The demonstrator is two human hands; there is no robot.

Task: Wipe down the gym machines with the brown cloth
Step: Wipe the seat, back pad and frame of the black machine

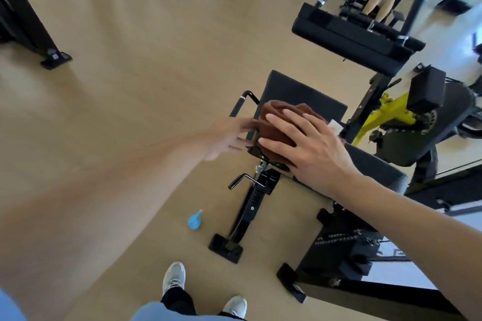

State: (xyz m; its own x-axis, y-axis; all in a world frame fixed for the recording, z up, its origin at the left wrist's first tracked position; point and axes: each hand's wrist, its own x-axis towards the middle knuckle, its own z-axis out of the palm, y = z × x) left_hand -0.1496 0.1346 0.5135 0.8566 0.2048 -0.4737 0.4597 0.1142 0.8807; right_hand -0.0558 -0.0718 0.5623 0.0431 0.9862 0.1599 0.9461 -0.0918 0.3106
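The right hand (305, 146), fingers spread, pressed the brown cloth (284, 122) onto the seat pad (300, 94) while the blurred left hand (229, 135) (fingers loosely open) touched its edge; other machines seemingly remained.

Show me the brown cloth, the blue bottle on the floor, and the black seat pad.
brown cloth (273, 122), head view, folded top left of the fingers
blue bottle (194, 221), head view, its round body
black seat pad (307, 96), head view, bare far surface

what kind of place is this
Most likely a gym: a black padded machine seat with a brown cloth pressed on it by the right hand, a long padded bench behind, and a weight stack nearby.
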